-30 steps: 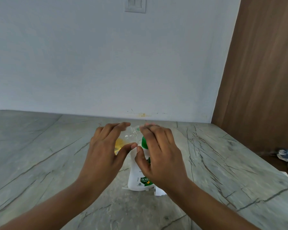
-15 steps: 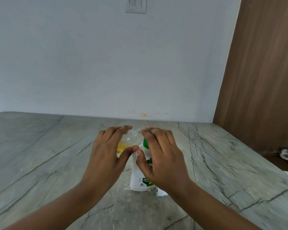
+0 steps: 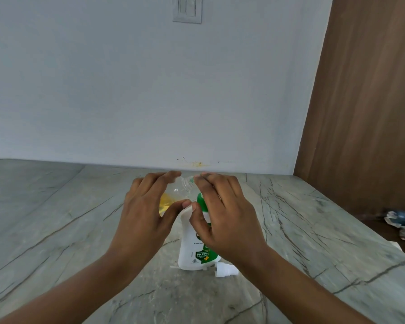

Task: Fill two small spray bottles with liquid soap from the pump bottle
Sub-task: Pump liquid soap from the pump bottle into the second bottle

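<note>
– Marble counter (image 3: pixel 56 218), white wall. Where's the bottle?
– My left hand (image 3: pixel 147 213) cradles the tilted spray bottle (image 3: pixel 180 185). My right hand (image 3: pixel 225 213) grips the pump bottle (image 3: pixel 189 242) head. I'd press slowly, with the neck kept under the spout.

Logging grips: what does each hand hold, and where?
Left hand grips the small spray bottle round its body; right hand holds the pump bottle at its green pump head.
</note>
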`<action>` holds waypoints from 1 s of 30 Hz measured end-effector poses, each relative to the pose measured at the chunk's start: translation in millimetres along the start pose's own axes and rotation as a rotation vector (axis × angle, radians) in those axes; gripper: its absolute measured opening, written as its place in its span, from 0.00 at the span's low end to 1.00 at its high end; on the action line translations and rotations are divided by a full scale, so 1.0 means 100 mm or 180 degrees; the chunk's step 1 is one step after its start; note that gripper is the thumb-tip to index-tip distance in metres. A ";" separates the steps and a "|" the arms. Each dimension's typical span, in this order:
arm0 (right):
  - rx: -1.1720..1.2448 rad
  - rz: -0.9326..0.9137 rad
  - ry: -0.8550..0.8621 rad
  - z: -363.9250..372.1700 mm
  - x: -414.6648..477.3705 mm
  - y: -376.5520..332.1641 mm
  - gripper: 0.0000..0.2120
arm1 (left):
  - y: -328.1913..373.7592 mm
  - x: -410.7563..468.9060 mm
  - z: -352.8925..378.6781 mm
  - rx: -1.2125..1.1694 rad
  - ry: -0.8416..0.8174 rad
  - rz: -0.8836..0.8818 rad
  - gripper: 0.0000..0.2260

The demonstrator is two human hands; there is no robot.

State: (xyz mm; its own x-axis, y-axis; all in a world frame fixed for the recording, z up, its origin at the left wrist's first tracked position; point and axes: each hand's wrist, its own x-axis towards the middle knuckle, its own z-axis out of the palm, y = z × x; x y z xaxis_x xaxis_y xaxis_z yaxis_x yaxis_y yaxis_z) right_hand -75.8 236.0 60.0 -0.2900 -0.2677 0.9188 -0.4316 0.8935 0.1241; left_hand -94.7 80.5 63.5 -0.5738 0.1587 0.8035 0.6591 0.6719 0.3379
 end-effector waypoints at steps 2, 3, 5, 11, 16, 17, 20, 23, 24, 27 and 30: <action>0.0009 0.0013 0.0013 0.01 0.00 0.00 0.17 | 0.01 0.00 0.00 0.0014 -0.0013 -0.0001 0.20; 0.0015 0.0028 0.0021 0.01 -0.01 0.00 0.17 | 0.01 0.00 0.00 0.0027 -0.0017 -0.0011 0.21; 0.0017 0.0076 0.0036 0.02 -0.02 -0.01 0.18 | 0.00 0.00 0.00 0.0046 -0.0014 -0.0012 0.21; 0.0005 0.0147 0.0068 0.05 -0.05 -0.04 0.18 | -0.03 -0.02 0.02 0.0057 -0.0026 -0.0013 0.20; -0.0049 0.0107 0.0075 0.08 -0.09 -0.05 0.18 | -0.06 -0.06 0.05 0.0057 -0.0079 0.0009 0.20; -0.0043 0.0101 0.0082 0.09 -0.10 -0.05 0.18 | -0.07 -0.07 0.05 0.0070 -0.0089 0.0015 0.20; -0.0038 0.0096 0.0073 0.12 -0.12 -0.05 0.18 | -0.09 -0.08 0.07 0.0080 -0.0105 0.0022 0.21; -0.0030 0.0117 0.0049 0.11 -0.13 -0.06 0.18 | -0.09 -0.09 0.07 0.0060 -0.0124 0.0051 0.22; -0.0034 0.0127 0.0032 0.11 -0.13 -0.06 0.19 | -0.10 -0.08 0.07 0.0060 -0.0127 0.0047 0.22; -0.0049 0.0118 -0.0014 0.09 -0.12 -0.05 0.19 | -0.10 -0.08 0.07 0.0069 -0.0125 0.0037 0.22; -0.0102 0.0029 -0.0005 0.07 -0.09 -0.02 0.19 | -0.08 -0.06 0.05 0.0062 -0.0097 0.0013 0.22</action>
State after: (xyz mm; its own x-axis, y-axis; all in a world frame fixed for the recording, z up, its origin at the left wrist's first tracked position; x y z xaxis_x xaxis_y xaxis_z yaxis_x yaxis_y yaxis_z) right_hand -78.4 234.0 48.8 -0.2952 -0.2601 0.9193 -0.4013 0.9070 0.1277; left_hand -98.9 78.3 53.6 -0.5859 0.1833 0.7894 0.6521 0.6850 0.3249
